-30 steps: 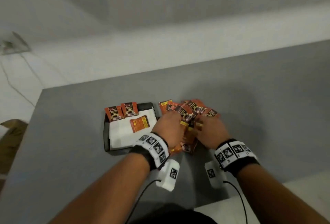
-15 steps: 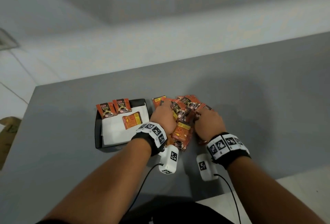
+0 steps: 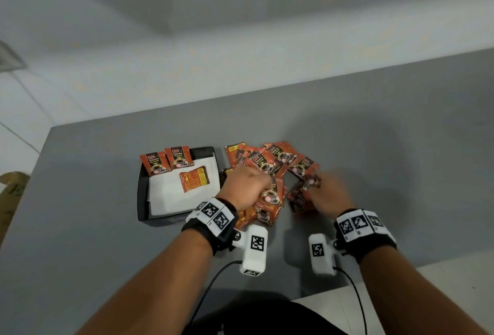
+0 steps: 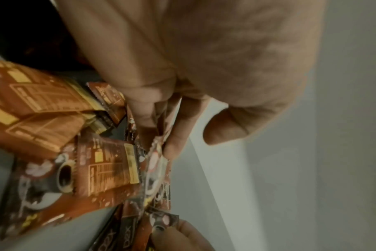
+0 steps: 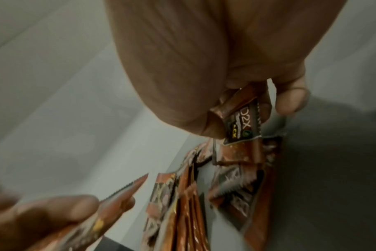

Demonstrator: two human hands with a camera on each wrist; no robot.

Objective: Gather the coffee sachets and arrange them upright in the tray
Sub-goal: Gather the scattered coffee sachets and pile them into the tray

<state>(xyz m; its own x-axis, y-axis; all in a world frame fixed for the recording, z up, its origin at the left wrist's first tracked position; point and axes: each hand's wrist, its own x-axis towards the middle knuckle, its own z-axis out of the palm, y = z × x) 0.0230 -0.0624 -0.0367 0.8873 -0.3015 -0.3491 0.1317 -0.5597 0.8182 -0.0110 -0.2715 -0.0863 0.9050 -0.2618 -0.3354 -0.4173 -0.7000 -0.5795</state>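
Observation:
A heap of orange coffee sachets point(image 3: 270, 163) lies on the grey table, right of a black tray point(image 3: 143, 195) lined with white paper. Two sachets point(image 3: 167, 162) stand against the tray's far wall, and one sachet point(image 3: 193, 182) lies flat on the paper. My left hand point(image 3: 248, 187) pinches a sachet point(image 4: 159, 163) at the heap's near left. My right hand point(image 3: 323, 195) holds another sachet point(image 5: 243, 117) between thumb and fingers at the heap's right side. More sachets point(image 3: 260, 211) lie under and between both hands.
The table's far edge point(image 3: 267, 91) meets a pale floor or wall. At the near right a white surface point(image 3: 441, 281) adjoins the table. A brown object point(image 3: 10, 187) sits off the table's left edge. Cables run from the wrist cameras toward my body.
My hands have drawn apart. The right hand has moved right with a sachet in its fingers; the left keeps its grip in the heap. The head view shifted.

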